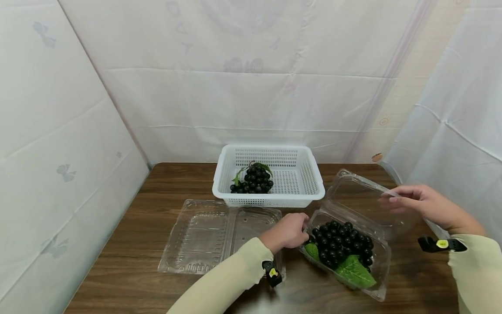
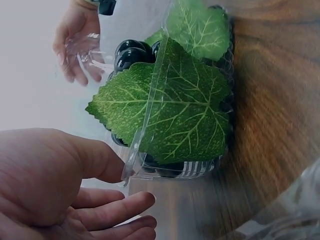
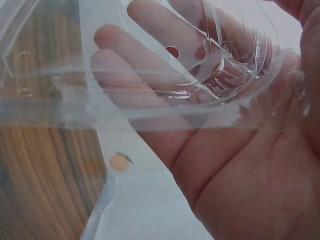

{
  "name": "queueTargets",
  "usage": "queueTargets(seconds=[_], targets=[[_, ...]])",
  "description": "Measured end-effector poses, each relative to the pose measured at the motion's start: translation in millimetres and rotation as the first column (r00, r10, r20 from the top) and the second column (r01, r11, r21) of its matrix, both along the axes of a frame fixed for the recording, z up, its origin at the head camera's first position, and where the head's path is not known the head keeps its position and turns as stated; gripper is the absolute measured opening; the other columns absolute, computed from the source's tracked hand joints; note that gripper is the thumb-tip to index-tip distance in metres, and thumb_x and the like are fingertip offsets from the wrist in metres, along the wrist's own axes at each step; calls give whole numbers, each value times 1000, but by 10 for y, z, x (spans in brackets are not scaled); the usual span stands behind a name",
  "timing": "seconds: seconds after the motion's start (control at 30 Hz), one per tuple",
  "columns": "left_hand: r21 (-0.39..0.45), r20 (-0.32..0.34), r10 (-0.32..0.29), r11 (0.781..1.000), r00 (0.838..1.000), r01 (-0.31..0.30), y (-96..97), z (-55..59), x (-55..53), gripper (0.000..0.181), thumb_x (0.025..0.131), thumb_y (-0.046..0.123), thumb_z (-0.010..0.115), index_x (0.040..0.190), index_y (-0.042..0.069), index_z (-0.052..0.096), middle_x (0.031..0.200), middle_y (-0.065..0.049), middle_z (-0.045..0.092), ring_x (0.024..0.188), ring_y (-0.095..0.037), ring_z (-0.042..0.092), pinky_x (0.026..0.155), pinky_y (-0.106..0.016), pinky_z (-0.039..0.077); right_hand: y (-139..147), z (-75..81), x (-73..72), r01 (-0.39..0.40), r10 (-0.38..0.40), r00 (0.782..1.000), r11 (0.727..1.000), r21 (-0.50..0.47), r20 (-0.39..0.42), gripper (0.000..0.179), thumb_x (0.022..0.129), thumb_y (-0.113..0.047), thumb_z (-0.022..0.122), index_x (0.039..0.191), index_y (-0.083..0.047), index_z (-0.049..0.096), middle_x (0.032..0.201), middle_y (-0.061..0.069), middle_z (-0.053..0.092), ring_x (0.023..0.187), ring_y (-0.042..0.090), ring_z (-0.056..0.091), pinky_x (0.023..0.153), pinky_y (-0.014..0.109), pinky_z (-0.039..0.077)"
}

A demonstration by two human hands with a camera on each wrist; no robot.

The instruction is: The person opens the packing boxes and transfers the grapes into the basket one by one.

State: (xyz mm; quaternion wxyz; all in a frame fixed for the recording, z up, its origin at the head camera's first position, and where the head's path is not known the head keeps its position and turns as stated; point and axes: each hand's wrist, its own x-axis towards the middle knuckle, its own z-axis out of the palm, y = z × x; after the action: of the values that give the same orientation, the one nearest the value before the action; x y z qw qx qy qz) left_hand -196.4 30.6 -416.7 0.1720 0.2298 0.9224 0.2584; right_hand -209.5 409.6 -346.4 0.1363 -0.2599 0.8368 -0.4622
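A clear plastic clamshell container (image 1: 382,285) stands with its lid raised, holding a bunch of black grapes (image 1: 339,244) with green leaves (image 1: 354,271). At its left corner my left hand (image 1: 289,230) pinches the rim between thumb and index finger; the other fingers (image 2: 127,210) extend loosely beside it. My right hand (image 1: 425,205) is at the lid's far right side. Its nearly straight fingers (image 3: 135,75) lie behind the transparent lid (image 3: 55,115), touching it. In the left wrist view, one large leaf (image 2: 170,102) covers much of the grapes.
Behind stands a white perforated basket (image 1: 268,199) with another bunch of black grapes (image 1: 255,179) in its left half. An opened clear clamshell container (image 1: 196,237) lies flat at the left on the wooden table (image 1: 145,248). White sheets (image 1: 235,96) enclose the back and sides.
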Motion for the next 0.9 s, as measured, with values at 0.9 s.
queueTargets(seconds=[0.9], targets=[[123,-6,35,992,999,-34,-385,-51,-249,26,106,17,56,126,9,70,119,-5,72,98,-14,68,87,-31,57,153,-797,393,213,96,884,790,-576,458,50,114,-8,19,125,-9,68,124,9,74,106,32,74,92,38,60]])
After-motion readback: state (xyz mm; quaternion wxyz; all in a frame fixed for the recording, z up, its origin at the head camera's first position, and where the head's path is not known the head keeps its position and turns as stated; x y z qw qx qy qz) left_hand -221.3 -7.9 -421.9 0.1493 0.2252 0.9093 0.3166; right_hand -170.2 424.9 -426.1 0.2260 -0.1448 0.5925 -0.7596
